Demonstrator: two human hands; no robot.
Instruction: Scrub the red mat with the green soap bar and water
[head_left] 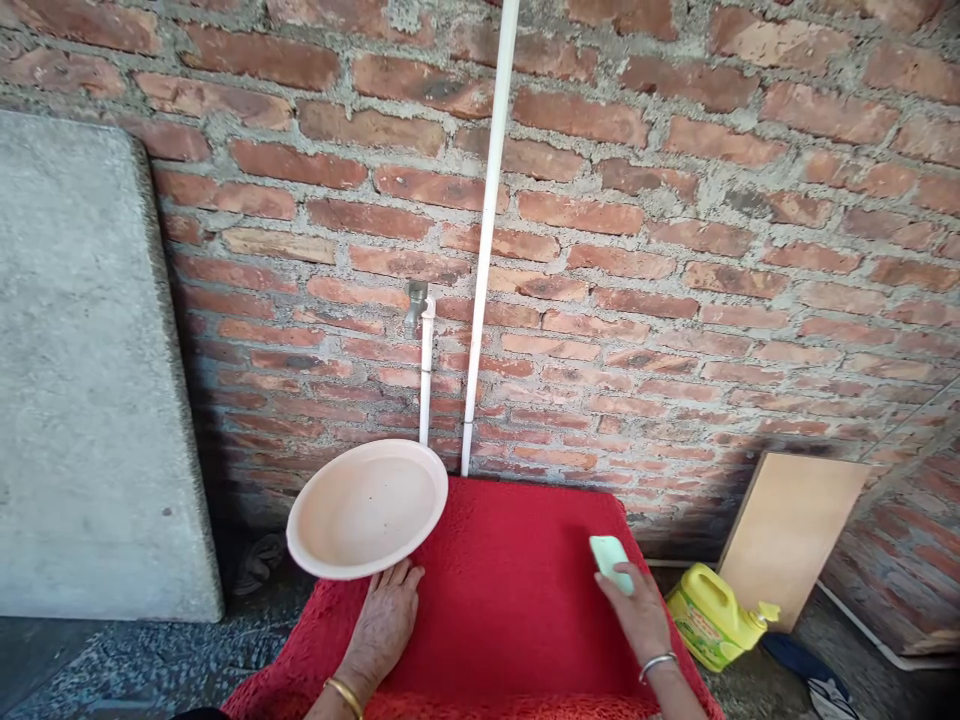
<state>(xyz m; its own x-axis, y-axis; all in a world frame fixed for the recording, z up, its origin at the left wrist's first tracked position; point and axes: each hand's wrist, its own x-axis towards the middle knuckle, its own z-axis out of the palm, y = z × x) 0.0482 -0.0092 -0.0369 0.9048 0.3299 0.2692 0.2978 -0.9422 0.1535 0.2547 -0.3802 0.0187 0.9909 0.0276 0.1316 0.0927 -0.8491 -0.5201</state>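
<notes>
A pale pink plastic basin (369,508) stands at the left of a red cloth-covered table (510,590). It holds only a few small dark specks. My left hand (386,615), with a gold bangle at the wrist, lies on the cloth by the basin's near rim. Its fingers are stretched out, and some fingertips are hidden at the rim. On the right side of the table, my right hand (637,610), wearing a silver bangle, grips a pale green soap bar (612,562) between thumb and fingers.
Behind the table rises a brick wall (600,210) with a white pipe (489,210) and a tap (416,305). A grey slab (90,380) leans at left. At right are a yellow jug (712,618), a wooden board (795,530) and a dark slipper (810,672).
</notes>
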